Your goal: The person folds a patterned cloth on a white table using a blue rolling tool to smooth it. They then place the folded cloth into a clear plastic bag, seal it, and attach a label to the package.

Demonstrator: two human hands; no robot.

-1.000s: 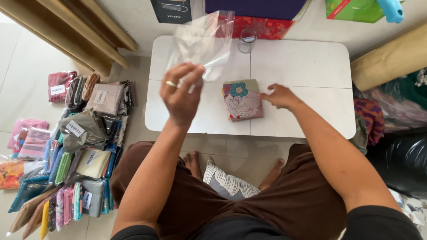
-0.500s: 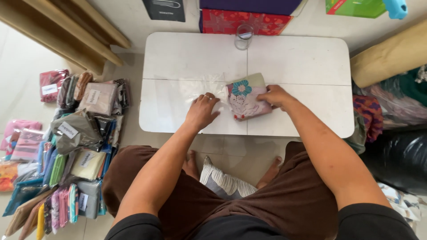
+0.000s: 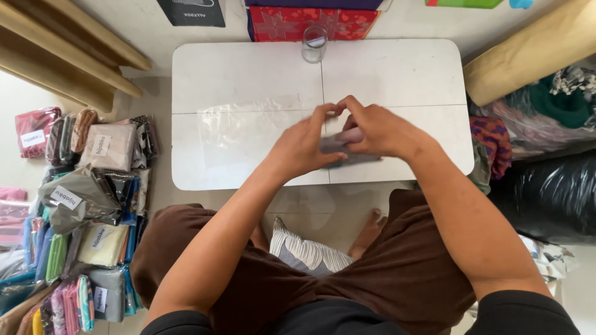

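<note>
Both my hands meet over the front middle of a low white table point(image 3: 397, 74). My left hand point(image 3: 302, 147) and my right hand point(image 3: 377, 130) together grip a small folded cloth point(image 3: 347, 149), which shows grey and pink between the fingers and is mostly hidden by them. A clear plastic bag point(image 3: 248, 133) lies flat on the table just left of my left hand, apart from it.
An empty glass point(image 3: 314, 43) stands at the table's far edge. Stacks of bagged fabrics point(image 3: 93, 205) cover the floor at left. Wooden slats point(image 3: 68, 56) lean at top left. Fabric piles and a black sack point(image 3: 552, 198) sit at right.
The plastic bag went from held up in my left hand to lying flat on the table. My left hand then moved right and joined my right hand on the folded cloth.
</note>
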